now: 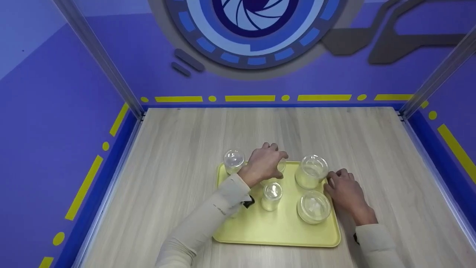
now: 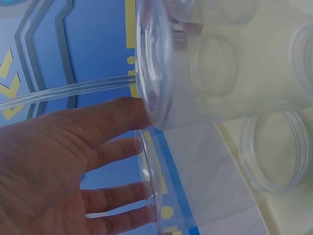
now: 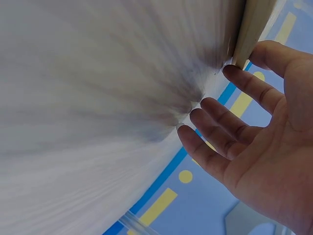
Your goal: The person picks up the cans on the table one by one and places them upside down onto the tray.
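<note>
My left hand reaches over the back of the yellow tray, with thumb and fingers round the top of a clear glass jar mostly hidden by the hand. In the left wrist view, the fingertips meet that jar's rim, and another clear jar looms close in front of the thumb. That nearer one is the narrow jar just below my hand. My right hand is at the tray's right edge; its thumb and forefinger touch the side, and the other fingertips rest on the tabletop, loosely extended.
A clear jar stands at the tray's back left corner. On the right are a wide jar and a lower, wide jar. The wooden table is bounded by blue panels at the back and both sides.
</note>
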Demonstrator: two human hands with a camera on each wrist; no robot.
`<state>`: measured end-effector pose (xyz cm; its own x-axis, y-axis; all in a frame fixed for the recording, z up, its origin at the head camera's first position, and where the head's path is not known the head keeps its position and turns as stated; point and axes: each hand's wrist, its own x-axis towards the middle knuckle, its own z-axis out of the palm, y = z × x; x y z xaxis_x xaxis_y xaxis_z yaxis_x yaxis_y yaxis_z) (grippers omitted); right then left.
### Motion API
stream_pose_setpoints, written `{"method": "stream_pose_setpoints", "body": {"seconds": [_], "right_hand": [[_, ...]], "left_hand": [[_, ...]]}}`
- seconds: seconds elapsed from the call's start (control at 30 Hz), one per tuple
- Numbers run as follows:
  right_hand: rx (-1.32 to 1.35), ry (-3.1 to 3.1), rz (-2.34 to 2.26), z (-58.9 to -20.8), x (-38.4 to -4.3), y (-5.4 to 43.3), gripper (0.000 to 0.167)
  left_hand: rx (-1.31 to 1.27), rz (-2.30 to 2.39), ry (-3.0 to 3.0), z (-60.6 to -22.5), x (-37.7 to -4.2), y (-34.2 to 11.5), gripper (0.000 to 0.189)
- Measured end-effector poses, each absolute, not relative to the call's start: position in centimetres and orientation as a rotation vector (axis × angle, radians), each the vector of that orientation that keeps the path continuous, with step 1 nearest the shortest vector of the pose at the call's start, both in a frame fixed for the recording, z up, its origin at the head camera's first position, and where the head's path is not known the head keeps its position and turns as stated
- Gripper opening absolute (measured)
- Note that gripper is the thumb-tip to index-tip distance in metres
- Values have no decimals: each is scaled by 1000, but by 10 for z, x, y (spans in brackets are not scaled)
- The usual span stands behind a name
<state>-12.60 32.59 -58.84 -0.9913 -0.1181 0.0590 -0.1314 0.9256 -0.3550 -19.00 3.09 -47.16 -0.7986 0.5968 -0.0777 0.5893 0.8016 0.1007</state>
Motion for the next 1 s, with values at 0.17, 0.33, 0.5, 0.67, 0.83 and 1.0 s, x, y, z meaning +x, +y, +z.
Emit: {"method": "stream_pose_setpoints", "body": {"seconds": [0.17, 0.33, 0.5, 0.67, 0.83, 1.0], "right_hand": [[215, -3028, 552, -589, -126, 326, 31], [222, -3022, 544, -590, -126, 327, 28], [219, -3028, 542, -591, -127, 327, 29], [213, -3039, 532, -591, -126, 326, 29], [206, -3048, 522, -590, -126, 326, 30], [205, -3049, 536, -588, -125, 326, 30]], "left_hand": [[956, 105, 2897, -472, -190, 30, 66], [961, 118, 2905, -472, -189, 30, 66], [957, 111, 2900, -472, -189, 29, 66], [952, 125, 2898, -473, -188, 29, 66], [939, 141, 2904, -472, -189, 28, 67], [922, 143, 2932, -470, -188, 27, 70]]}}
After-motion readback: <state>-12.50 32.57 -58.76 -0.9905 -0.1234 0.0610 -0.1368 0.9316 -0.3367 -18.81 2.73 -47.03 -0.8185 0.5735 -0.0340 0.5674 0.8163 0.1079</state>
